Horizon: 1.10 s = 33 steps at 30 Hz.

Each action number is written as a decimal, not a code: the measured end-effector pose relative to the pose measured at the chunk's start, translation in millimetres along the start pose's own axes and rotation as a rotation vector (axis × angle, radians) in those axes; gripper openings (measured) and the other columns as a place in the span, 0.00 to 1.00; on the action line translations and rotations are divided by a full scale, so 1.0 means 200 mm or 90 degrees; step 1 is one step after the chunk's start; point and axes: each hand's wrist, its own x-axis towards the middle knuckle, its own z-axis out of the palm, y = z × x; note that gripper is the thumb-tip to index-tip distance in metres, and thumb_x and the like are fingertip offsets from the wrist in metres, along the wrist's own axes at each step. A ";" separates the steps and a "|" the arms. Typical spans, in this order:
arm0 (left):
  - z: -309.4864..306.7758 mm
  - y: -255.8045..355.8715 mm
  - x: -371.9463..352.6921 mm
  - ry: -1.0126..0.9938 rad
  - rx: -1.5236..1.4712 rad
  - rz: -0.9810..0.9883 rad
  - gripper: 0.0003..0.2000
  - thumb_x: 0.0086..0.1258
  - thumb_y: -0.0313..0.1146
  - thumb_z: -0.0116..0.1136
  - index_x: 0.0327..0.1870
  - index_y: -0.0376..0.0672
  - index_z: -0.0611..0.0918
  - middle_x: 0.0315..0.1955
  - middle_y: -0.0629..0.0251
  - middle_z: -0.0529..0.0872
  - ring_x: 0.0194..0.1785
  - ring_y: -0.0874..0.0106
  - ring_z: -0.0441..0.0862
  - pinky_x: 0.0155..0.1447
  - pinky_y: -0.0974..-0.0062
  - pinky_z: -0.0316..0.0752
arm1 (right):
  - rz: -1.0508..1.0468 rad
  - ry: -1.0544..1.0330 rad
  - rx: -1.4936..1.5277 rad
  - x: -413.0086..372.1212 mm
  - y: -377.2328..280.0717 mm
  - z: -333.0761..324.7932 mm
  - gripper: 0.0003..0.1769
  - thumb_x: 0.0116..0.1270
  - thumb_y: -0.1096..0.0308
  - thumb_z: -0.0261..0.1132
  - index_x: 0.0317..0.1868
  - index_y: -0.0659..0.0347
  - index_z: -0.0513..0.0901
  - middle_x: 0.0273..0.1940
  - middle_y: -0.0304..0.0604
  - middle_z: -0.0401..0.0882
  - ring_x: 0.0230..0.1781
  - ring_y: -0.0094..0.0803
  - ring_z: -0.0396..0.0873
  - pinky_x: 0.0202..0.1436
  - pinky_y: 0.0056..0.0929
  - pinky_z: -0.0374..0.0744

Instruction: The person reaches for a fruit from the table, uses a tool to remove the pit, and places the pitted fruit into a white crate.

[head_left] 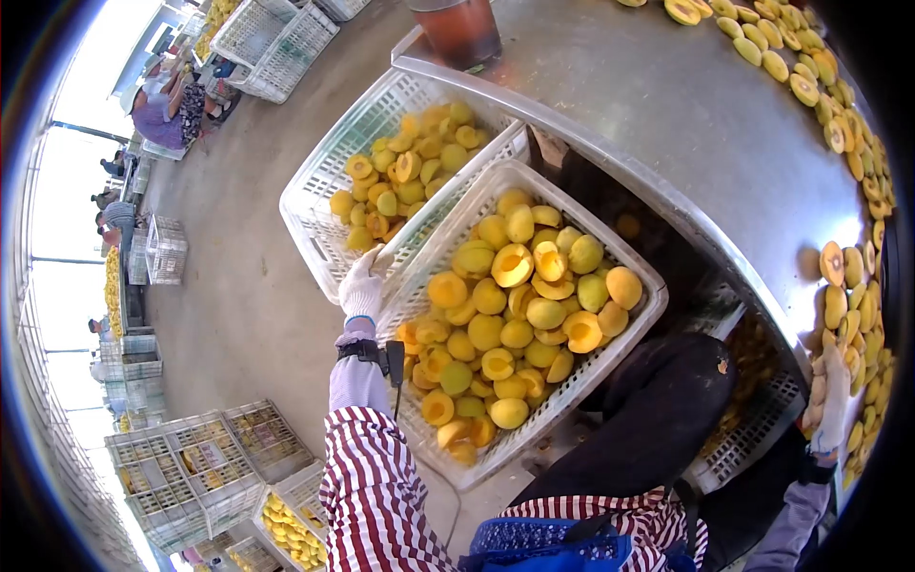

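Observation:
My left hand (362, 286), in a white glove, grips the rim of a white plastic crate (637, 329) filled with halved yellow peaches (515, 315). The crate sits tilted beside my dark-trousered knee. A second white crate (324, 205) of peach halves lies behind it on the floor. My right hand (827, 400), also in a white glove, rests on the edge of the steel table (667, 114) among peach halves (858, 315) spread there; whether it holds one I cannot tell.
A brown bucket (459, 30) stands at the table's corner. Stacked white crates (191, 467) stand lower left, more crates (276, 38) at top left. People sit and work far left near the bright opening. Another crate (753, 400) sits under the table.

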 end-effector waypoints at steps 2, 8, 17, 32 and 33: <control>-0.04 0.06 -0.02 0.038 0.024 0.008 0.16 0.72 0.46 0.60 0.54 0.51 0.87 0.50 0.54 0.87 0.52 0.57 0.84 0.59 0.63 0.76 | -0.002 -0.005 0.010 -0.04 -0.03 0.03 0.19 0.73 0.49 0.62 0.29 0.52 0.73 0.12 0.23 0.62 0.03 0.14 0.52 0.05 0.16 0.51; 0.02 0.57 -0.15 -0.082 -0.001 0.037 0.23 0.65 0.50 0.64 0.57 0.46 0.84 0.51 0.51 0.86 0.54 0.51 0.83 0.60 0.57 0.75 | -0.012 -0.002 -0.026 -0.05 -0.05 0.03 0.20 0.77 0.49 0.57 0.30 0.52 0.72 0.12 0.26 0.59 0.04 0.15 0.51 0.05 0.19 0.52; 0.17 0.56 0.00 -0.122 0.197 -0.038 0.22 0.63 0.56 0.62 0.44 0.45 0.83 0.42 0.49 0.88 0.50 0.50 0.85 0.54 0.53 0.78 | 0.005 -0.007 0.015 0.01 0.01 0.02 0.19 0.74 0.52 0.59 0.28 0.54 0.71 0.12 0.26 0.60 0.03 0.15 0.52 0.04 0.19 0.52; 0.20 0.48 -0.08 -0.112 0.169 -0.025 0.25 0.61 0.57 0.64 0.42 0.41 0.82 0.40 0.48 0.87 0.49 0.48 0.83 0.53 0.54 0.76 | 0.044 -0.027 0.010 -0.05 -0.11 0.09 0.16 0.72 0.55 0.59 0.28 0.52 0.69 0.14 0.26 0.60 0.05 0.13 0.52 0.05 0.17 0.50; 0.20 0.49 -0.08 -0.111 0.165 -0.027 0.24 0.62 0.55 0.64 0.43 0.40 0.82 0.41 0.46 0.87 0.49 0.47 0.83 0.53 0.54 0.76 | 0.055 -0.022 0.019 -0.05 -0.11 0.10 0.16 0.72 0.55 0.58 0.28 0.52 0.68 0.13 0.27 0.59 0.05 0.13 0.51 0.05 0.17 0.50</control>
